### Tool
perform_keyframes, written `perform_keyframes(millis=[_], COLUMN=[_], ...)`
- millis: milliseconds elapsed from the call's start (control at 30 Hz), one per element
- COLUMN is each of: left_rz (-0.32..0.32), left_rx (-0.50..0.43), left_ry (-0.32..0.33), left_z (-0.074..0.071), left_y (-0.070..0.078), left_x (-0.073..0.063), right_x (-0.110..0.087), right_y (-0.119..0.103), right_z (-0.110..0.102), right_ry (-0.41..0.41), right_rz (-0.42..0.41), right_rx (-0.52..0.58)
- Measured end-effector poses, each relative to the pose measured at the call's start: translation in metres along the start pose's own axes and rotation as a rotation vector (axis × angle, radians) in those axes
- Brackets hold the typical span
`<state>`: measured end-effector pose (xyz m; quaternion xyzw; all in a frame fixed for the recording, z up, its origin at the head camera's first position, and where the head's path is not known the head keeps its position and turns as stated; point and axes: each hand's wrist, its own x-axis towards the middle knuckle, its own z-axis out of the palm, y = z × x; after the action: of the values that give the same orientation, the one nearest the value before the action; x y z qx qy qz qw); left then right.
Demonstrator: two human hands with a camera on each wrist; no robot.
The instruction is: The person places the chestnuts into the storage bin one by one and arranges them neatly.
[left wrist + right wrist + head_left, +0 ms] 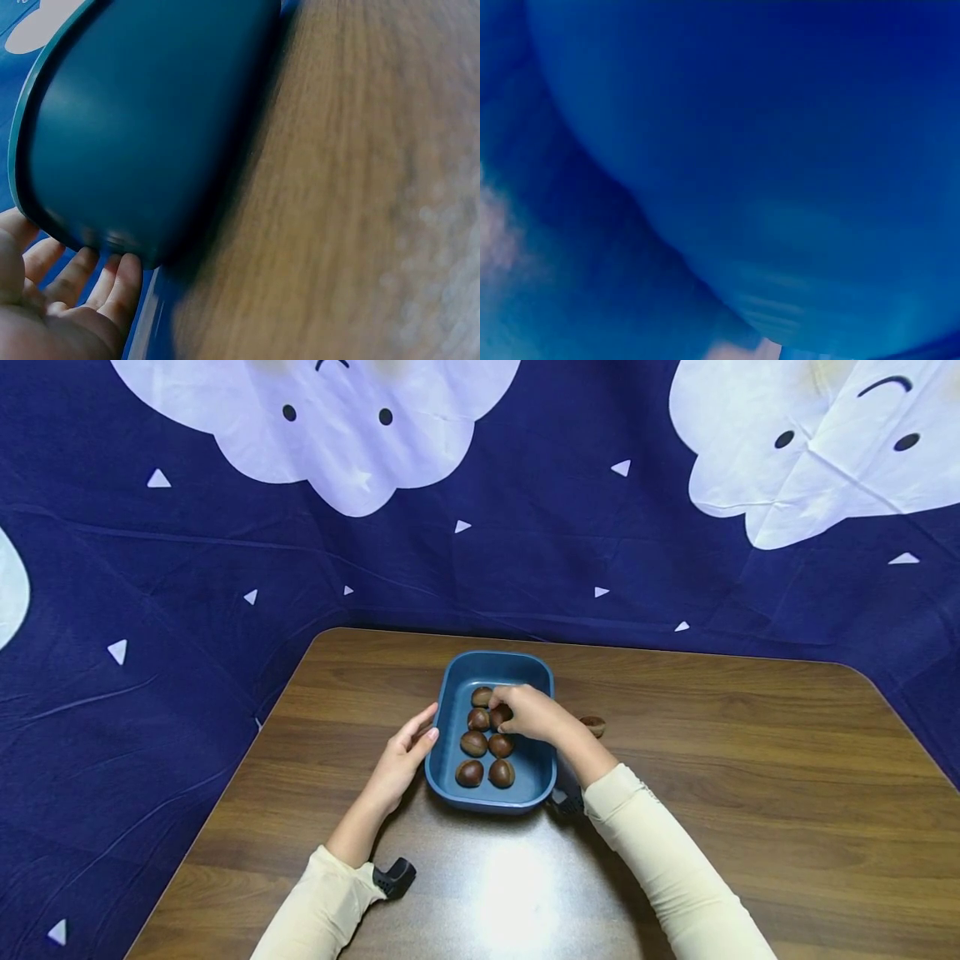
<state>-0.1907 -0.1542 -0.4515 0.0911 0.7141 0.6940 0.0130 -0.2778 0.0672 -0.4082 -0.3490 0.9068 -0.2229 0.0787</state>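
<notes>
A blue rectangular container (491,806) holds several brown chestnuts (470,773), set in two rough columns. My right hand (528,714) reaches over its right rim and pinches a chestnut (500,717) between thumb and fingers in the upper part of the right column. Against the left outer wall rests my left hand (401,764), its fingers extended. The left wrist view shows those fingertips (129,264) touching the lower edge of the container's side (150,135). Blurred blue container wall (780,187) fills most of the right wrist view.
One more chestnut (593,725) lies on the wooden table (712,760), just right of the container and partly behind the right forearm. A dark blue cloth (540,568) with white clouds hangs behind the table. A black wrist camera (396,878) sits at the left cuff.
</notes>
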Motion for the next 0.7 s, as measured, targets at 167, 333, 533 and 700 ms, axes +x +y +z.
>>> perform_keyframes(millis=[167,333,533,700], left_rz=[-0.006,-0.001,-0.005,-0.009], left_rx=[-0.01,-0.014,-0.008,-0.01], left_ry=[-0.003,-0.003,0.0,0.004], left_z=[-0.0005,0.0002,0.0008,0.0003], left_y=[0.0012,0.0017,0.0016,0.0011], left_x=[-0.0004,-0.0003,-0.0003,0.0], right_x=[0.0,-0.0005,-0.0014,-0.0029], right_y=[-0.0009,-0.0006,0.0004,0.002], right_z=[0.0005,0.0013,0.0014,0.0026], right_ry=[-0.022,-0.03,-0.001,0.086], right_rz=[-0.001,-0.005,-0.007,-0.029], right_rx=[-0.018,-0.021,0.025,0.113])
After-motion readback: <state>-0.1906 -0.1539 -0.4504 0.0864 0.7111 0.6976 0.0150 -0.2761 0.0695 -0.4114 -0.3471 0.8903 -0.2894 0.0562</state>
